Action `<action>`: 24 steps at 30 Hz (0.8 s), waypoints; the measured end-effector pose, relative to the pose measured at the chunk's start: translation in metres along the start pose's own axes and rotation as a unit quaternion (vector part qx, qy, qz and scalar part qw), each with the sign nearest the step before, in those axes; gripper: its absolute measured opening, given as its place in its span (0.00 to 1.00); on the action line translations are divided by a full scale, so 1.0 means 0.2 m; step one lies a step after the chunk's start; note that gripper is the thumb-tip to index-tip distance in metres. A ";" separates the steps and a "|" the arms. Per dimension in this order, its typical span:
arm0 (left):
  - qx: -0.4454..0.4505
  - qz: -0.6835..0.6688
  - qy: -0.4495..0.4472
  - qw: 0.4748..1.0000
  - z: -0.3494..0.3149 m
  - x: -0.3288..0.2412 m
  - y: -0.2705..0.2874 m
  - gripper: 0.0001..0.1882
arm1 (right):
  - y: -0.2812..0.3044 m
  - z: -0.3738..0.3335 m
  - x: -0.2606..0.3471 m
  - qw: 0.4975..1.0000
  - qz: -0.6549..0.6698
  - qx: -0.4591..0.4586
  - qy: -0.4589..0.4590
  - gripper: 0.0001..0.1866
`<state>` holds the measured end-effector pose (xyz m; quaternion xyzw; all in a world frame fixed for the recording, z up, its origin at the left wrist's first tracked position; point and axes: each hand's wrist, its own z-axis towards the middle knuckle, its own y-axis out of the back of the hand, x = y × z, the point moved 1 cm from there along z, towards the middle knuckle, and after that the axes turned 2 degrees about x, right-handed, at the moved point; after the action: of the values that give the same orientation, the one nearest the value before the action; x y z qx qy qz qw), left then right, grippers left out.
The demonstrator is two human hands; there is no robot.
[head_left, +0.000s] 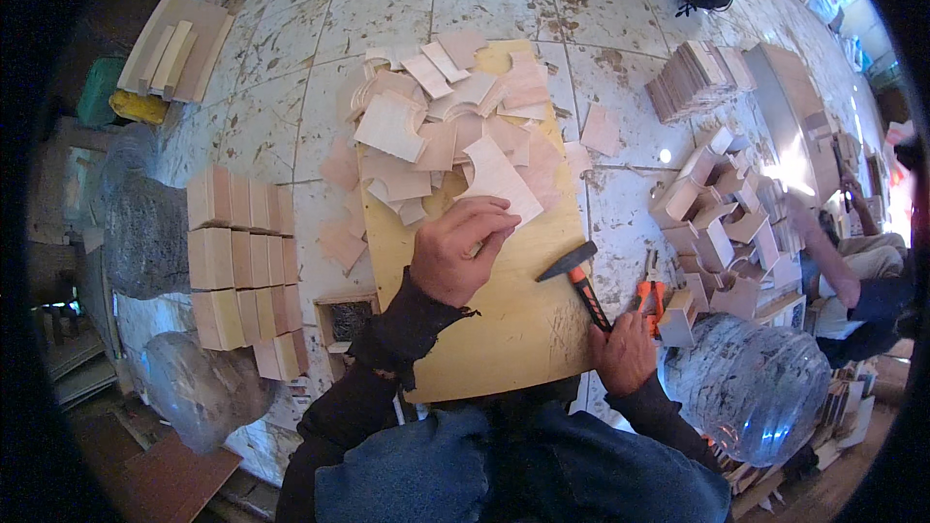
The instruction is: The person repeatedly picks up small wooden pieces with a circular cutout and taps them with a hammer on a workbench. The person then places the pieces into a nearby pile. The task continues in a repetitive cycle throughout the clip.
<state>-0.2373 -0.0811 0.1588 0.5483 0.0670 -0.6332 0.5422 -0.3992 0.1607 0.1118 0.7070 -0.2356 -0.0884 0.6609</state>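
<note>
My left hand (457,250) is closed in a pinch on a thin wooden piece (502,182) with a curved cut-out, raised over the yellow board (484,349). Beyond it, a loose heap of similar thin wooden pieces (392,126) covers the far part of the board. At the board's right edge, my right hand (628,353) has its fingers curled at the end of the handle of a hammer (588,292). The hammer's dark head points away and to the left. Orange-handled pliers (651,296) lie just beyond the right hand.
Wooden blocks (242,261) stand in rows at left, near wrapped plastic bundles (199,387). On the right are assembled curved wooden parts (722,213), a stack of thin panels (697,82) and a large clear plastic bundle (751,383). Other people sit at far right and top right.
</note>
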 end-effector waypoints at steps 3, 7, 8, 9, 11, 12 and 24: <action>-0.012 0.005 -0.010 1.000 -0.01 0.00 0.00 0.09 | 0.11 0.01 -0.01 0.975 0.139 0.081 -0.155 0.18; -0.012 -0.008 0.035 0.999 -0.02 0.00 -0.01 0.12 | 0.37 0.07 0.05 0.918 0.360 0.144 -0.080 0.18; -0.012 -0.019 0.062 0.998 -0.03 0.00 -0.01 0.13 | 0.42 0.09 0.08 0.902 0.397 0.158 -0.063 0.17; -0.014 -0.018 0.057 0.998 -0.03 0.00 -0.02 0.14 | 0.46 0.09 0.11 0.889 0.421 0.175 -0.042 0.17; -0.019 -0.018 0.050 0.998 -0.03 -0.01 -0.02 0.17 | 0.51 0.12 0.19 0.859 0.482 0.168 0.044 0.17; -0.011 -0.015 0.050 0.999 -0.03 -0.01 -0.01 0.17 | 0.51 0.14 0.22 0.886 0.434 0.145 0.078 0.19; -0.042 -0.197 0.141 0.969 -0.03 0.04 -0.03 0.20 | 0.43 0.10 0.27 0.706 0.688 0.128 0.107 0.14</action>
<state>-0.2363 -0.0793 0.1459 0.5848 0.2760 -0.6402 0.4148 -0.3790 0.1170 0.2032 0.4310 -0.5932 0.4984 0.4626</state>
